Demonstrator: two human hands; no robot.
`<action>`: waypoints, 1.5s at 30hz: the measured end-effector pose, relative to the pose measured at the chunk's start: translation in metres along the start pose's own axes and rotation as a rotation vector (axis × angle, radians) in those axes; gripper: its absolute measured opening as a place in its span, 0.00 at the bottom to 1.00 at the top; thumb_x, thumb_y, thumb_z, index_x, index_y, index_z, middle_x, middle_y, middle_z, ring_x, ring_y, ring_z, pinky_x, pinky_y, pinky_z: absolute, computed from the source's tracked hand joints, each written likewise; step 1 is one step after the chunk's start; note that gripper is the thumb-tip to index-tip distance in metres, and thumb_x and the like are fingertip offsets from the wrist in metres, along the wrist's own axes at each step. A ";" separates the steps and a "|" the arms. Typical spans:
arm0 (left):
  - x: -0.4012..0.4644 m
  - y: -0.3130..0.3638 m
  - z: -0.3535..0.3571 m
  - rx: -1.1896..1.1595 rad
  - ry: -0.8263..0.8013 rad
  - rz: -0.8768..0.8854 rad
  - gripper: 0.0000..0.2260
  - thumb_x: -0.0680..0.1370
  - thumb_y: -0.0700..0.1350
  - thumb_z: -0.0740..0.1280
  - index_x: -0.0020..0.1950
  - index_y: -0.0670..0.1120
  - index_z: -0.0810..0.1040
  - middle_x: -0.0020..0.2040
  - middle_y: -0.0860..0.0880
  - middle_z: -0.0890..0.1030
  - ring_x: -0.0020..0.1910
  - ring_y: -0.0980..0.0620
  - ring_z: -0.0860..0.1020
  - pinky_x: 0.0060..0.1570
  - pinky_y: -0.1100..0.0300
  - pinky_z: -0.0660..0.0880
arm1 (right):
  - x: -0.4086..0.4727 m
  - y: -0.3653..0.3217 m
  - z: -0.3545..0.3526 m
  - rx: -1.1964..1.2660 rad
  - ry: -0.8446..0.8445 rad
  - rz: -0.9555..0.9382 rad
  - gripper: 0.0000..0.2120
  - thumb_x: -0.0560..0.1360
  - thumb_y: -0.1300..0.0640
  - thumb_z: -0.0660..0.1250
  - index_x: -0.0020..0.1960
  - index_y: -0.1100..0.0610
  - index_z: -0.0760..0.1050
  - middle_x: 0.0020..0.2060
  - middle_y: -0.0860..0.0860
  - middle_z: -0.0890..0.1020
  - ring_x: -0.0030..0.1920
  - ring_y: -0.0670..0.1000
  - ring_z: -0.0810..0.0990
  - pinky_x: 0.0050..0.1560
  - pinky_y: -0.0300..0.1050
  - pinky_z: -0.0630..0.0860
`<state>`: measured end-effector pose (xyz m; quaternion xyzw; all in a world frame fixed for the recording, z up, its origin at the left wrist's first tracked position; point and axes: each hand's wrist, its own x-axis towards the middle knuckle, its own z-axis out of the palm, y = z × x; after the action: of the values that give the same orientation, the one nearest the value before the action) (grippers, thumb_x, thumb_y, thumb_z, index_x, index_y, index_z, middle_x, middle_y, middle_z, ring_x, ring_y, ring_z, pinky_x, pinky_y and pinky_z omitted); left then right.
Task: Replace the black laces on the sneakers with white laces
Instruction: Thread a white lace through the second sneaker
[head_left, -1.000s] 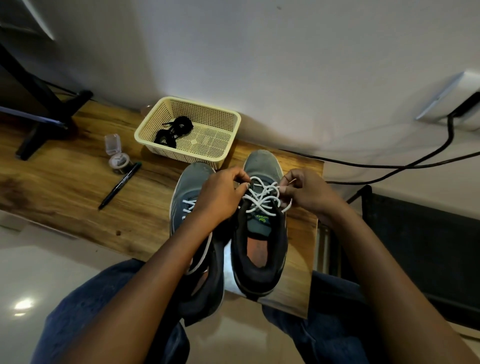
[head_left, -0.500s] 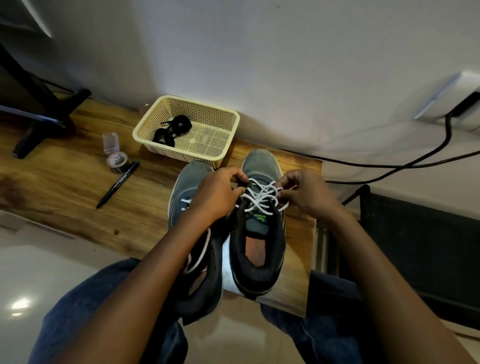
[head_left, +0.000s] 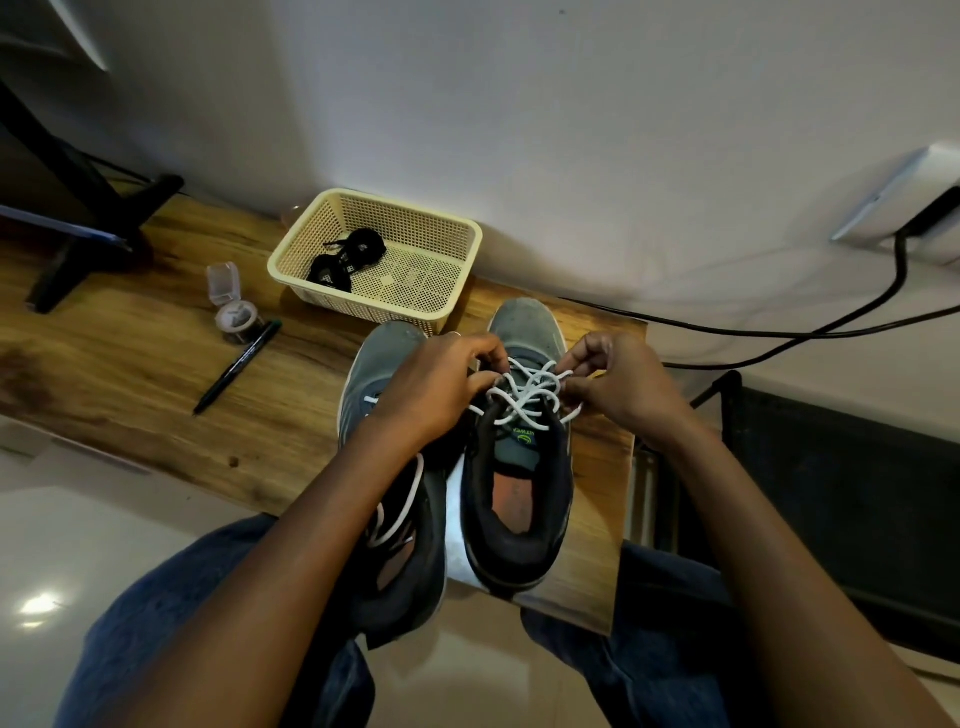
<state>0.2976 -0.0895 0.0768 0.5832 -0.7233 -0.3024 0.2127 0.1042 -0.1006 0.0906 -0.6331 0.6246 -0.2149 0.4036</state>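
Two grey sneakers stand side by side at the near end of the wooden table (head_left: 130, 358). The right sneaker (head_left: 519, 540) carries a crossed white lace (head_left: 527, 402). My left hand (head_left: 436, 387) pinches that lace at the shoe's left eyelets. My right hand (head_left: 618, 382) pinches it at the right side. The left sneaker (head_left: 382, 364) lies partly under my left forearm, with a loose white lace (head_left: 402, 512) trailing over its opening. Black laces (head_left: 345, 257) lie bundled in the cream basket (head_left: 452, 291).
A black pen (head_left: 236, 366), a tape roll (head_left: 236, 319) and a small clear box (head_left: 223, 283) lie left of the basket. A dark stand (head_left: 88, 228) sits at the far left. A black cable (head_left: 810, 332) runs along the wall to the right. My knees are below the table edge.
Both hands stay at the right sneaker's lace and have shifted only slightly; the fingers work closer to the upper crossings. The sneakers have not moved.
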 end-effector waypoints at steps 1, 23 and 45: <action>0.001 0.000 0.000 0.013 -0.013 0.010 0.03 0.77 0.42 0.68 0.48 0.50 0.78 0.46 0.49 0.81 0.44 0.50 0.79 0.46 0.48 0.77 | 0.000 0.000 0.000 -0.027 -0.003 0.002 0.05 0.72 0.69 0.71 0.43 0.60 0.79 0.31 0.50 0.81 0.28 0.41 0.79 0.33 0.35 0.77; 0.003 0.000 0.001 -0.049 -0.033 -0.048 0.05 0.78 0.42 0.64 0.46 0.52 0.70 0.45 0.48 0.81 0.44 0.49 0.79 0.45 0.51 0.76 | 0.003 0.008 0.002 -0.052 -0.021 0.062 0.10 0.76 0.68 0.66 0.39 0.56 0.73 0.31 0.51 0.81 0.24 0.39 0.78 0.26 0.31 0.73; 0.003 -0.003 -0.013 -0.122 -0.154 -0.116 0.08 0.76 0.41 0.70 0.41 0.54 0.78 0.42 0.54 0.82 0.45 0.57 0.79 0.49 0.61 0.74 | -0.019 0.003 -0.008 0.262 -0.154 0.201 0.02 0.72 0.69 0.71 0.44 0.64 0.79 0.37 0.58 0.83 0.35 0.50 0.81 0.37 0.39 0.80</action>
<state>0.3075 -0.0949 0.0837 0.5852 -0.6829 -0.4013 0.1738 0.0940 -0.0838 0.0975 -0.5241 0.6185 -0.2040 0.5488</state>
